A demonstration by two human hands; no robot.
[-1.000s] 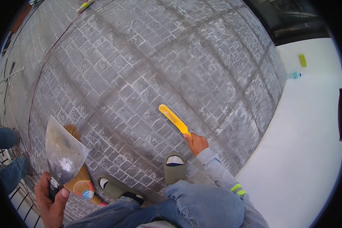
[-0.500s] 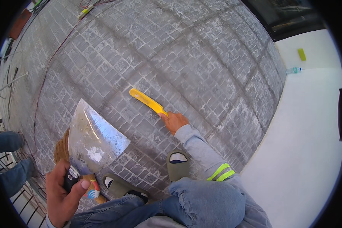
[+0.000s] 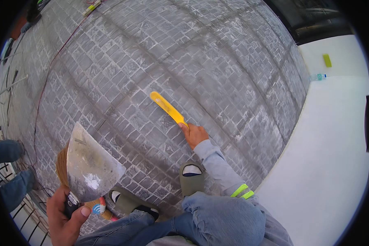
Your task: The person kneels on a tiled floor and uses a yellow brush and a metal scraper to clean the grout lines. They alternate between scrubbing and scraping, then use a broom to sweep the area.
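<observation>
My left hand point(image 3: 64, 219) is closed round the dark handle of a wide metal scraper point(image 3: 95, 162). The scraper's flared, worn blade points up and away from me, with a white smear near its base. Partly behind it are straw bristles point(image 3: 62, 167) of what looks like a broom; a straw-coloured piece with a blue-and-white label and red parts point(image 3: 103, 210) shows beside my left thumb. My right hand point(image 3: 195, 136) grips the near end of a long yellow brush-shaped tool point(image 3: 167, 107), held over the paving. The tool's underside is hidden.
Grey stone-patterned paving point(image 3: 151, 53) spreads ahead, with a thin cable point(image 3: 53, 65) along the left. Another person's jeans-clad legs point(image 3: 12, 176) are at the left edge. A white ledge point(image 3: 315, 156) runs along the right, with a plastic bottle point(image 3: 318, 77) and a yellow-green block point(image 3: 327, 60).
The scraper has tilted and moved left and down in my left hand. My right hand and the yellow tool have shifted slightly right. A dark shape has appeared at the upper left.
</observation>
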